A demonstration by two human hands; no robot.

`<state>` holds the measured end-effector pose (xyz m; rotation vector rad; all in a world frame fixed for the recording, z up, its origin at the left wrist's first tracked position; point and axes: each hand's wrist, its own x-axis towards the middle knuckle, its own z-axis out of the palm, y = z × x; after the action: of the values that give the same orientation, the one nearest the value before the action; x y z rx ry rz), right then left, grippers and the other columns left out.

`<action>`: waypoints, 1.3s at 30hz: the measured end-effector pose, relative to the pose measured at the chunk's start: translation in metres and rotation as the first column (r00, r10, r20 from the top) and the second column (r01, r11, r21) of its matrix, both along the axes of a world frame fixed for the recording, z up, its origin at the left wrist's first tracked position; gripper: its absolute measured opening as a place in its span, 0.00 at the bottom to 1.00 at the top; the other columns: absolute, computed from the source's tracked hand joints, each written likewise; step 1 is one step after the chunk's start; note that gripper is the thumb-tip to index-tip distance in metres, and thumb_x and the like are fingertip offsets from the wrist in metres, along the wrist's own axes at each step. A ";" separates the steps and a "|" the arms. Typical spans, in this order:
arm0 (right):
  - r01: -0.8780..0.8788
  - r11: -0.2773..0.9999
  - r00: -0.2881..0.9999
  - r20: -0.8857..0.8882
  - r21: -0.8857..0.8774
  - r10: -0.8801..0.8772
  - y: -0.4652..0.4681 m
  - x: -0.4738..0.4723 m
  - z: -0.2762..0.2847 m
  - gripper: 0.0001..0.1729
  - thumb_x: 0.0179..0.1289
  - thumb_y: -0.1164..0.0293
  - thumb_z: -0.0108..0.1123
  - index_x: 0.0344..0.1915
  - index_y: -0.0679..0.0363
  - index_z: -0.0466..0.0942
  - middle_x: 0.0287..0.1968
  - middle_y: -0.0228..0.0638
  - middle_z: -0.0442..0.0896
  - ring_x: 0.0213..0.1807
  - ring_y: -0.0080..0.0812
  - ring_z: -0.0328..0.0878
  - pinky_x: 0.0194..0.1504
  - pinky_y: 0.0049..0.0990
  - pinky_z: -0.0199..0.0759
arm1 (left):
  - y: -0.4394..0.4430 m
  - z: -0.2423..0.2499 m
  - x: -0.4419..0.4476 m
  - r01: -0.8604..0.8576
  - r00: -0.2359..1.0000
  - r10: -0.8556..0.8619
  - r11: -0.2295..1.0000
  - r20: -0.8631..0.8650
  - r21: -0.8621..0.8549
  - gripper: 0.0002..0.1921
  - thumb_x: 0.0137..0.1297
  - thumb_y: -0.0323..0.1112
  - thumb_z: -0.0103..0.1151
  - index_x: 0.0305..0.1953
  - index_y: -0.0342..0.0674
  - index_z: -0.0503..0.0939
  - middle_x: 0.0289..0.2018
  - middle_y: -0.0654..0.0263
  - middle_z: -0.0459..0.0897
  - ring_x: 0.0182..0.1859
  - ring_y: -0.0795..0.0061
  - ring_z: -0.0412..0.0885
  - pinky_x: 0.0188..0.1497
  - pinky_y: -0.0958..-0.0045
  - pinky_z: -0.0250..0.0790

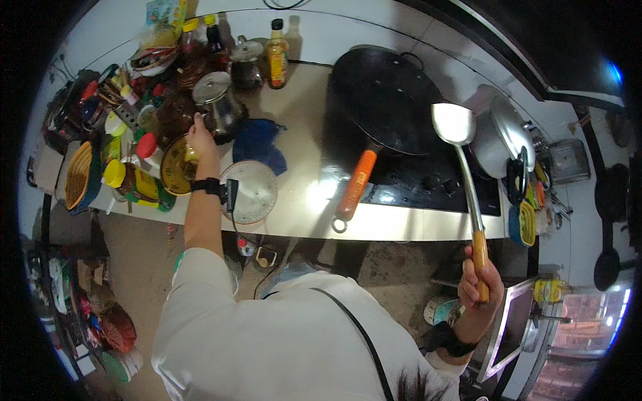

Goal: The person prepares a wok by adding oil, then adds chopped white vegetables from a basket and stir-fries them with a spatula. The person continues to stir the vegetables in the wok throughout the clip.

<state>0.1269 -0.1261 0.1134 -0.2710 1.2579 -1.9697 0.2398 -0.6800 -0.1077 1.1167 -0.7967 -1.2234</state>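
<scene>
My right hand [480,283] grips the wooden handle of a metal wok spatula [454,124], its blade raised above the right side of the cooktop. My left hand [202,138] reaches among the seasonings, close against a lidded stainless steel pot [220,108]. Its fingers are partly hidden, so whether they hold the pot's handle is unclear. Below that hand sits a yellow-brown bowl [173,168], and a white plate [253,193] lies beside my left wrist. A black wok [386,100] with an orange-and-brown handle [357,183] rests on the black cooktop [426,185].
A dark blue cloth [260,145] lies near the plate. Behind are a sauce bottle [277,55] and a second metal pot [246,65]. Jars and a yellow-capped bottle [138,183] crowd the left. A silver lidded pot [501,138] stands right; the range hood [541,45] overhangs.
</scene>
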 end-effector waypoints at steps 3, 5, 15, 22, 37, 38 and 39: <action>-0.091 0.995 0.991 0.091 -0.031 0.094 -0.017 -0.019 0.015 0.27 0.58 0.64 0.41 0.51 0.74 0.56 0.18 0.28 0.62 0.08 0.13 0.58 0.07 0.12 0.55 | -0.006 -0.008 0.003 0.078 0.997 -0.078 0.997 -0.022 -0.021 0.21 0.55 0.51 0.53 0.28 0.35 0.70 0.22 0.67 0.69 0.25 0.78 0.66 0.21 0.76 0.64; -0.046 0.996 0.991 0.132 0.080 0.035 -0.028 -0.030 0.024 0.27 0.59 0.62 0.40 0.50 0.75 0.57 0.16 0.26 0.61 0.06 0.14 0.55 0.05 0.11 0.52 | -0.011 -0.010 0.003 0.104 0.993 -0.102 0.994 0.051 -0.032 0.21 0.57 0.51 0.51 0.30 0.34 0.70 0.22 0.66 0.70 0.26 0.77 0.67 0.21 0.75 0.64; -0.279 0.956 0.897 0.332 -0.089 0.293 -0.098 -0.089 0.028 0.25 0.61 0.59 0.38 0.42 0.76 0.62 0.14 0.26 0.62 0.06 0.13 0.59 0.05 0.10 0.56 | 0.020 -0.003 0.050 0.054 0.866 0.143 0.926 0.480 -0.374 0.17 0.60 0.43 0.48 0.35 0.29 0.70 0.32 0.56 0.70 0.36 0.70 0.68 0.40 0.70 0.61; -0.245 0.969 0.883 0.405 -0.036 0.238 -0.128 -0.099 0.031 0.27 0.61 0.58 0.40 0.40 0.77 0.63 0.12 0.25 0.61 0.06 0.13 0.58 0.06 0.10 0.55 | 0.086 0.039 0.088 0.062 0.974 0.017 0.937 0.224 -0.342 0.15 0.64 0.40 0.42 0.43 0.33 0.65 0.38 0.66 0.67 0.38 0.80 0.65 0.40 0.80 0.60; -0.272 0.959 0.871 0.404 -0.081 0.281 -0.135 -0.164 -0.084 0.19 0.54 0.73 0.45 0.45 0.72 0.63 0.21 0.34 0.68 0.13 0.19 0.65 0.14 0.12 0.64 | 0.132 0.043 0.121 0.152 0.965 -0.076 0.942 0.251 -0.300 0.10 0.64 0.38 0.43 0.40 0.38 0.66 0.36 0.69 0.67 0.36 0.82 0.66 0.39 0.79 0.61; -0.274 0.960 0.887 0.372 -0.052 0.273 -0.133 -0.165 -0.089 0.18 0.53 0.73 0.45 0.44 0.70 0.63 0.21 0.34 0.68 0.13 0.19 0.63 0.13 0.12 0.62 | 0.134 0.043 0.124 0.166 0.962 -0.086 0.938 0.260 -0.304 0.10 0.64 0.38 0.43 0.40 0.39 0.66 0.36 0.69 0.68 0.37 0.82 0.66 0.39 0.79 0.61; -0.290 0.957 0.901 0.329 -0.026 0.282 -0.131 -0.165 -0.093 0.18 0.53 0.74 0.46 0.44 0.70 0.63 0.20 0.34 0.68 0.13 0.19 0.63 0.13 0.12 0.61 | 0.136 0.043 0.126 0.181 0.958 -0.097 0.934 0.270 -0.308 0.10 0.64 0.38 0.43 0.40 0.39 0.66 0.36 0.69 0.68 0.37 0.82 0.66 0.39 0.79 0.62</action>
<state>-0.0382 -0.2572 0.0208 -0.0998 0.9630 -1.6638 0.3657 -0.5441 -0.0643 0.9587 -1.2451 -1.0255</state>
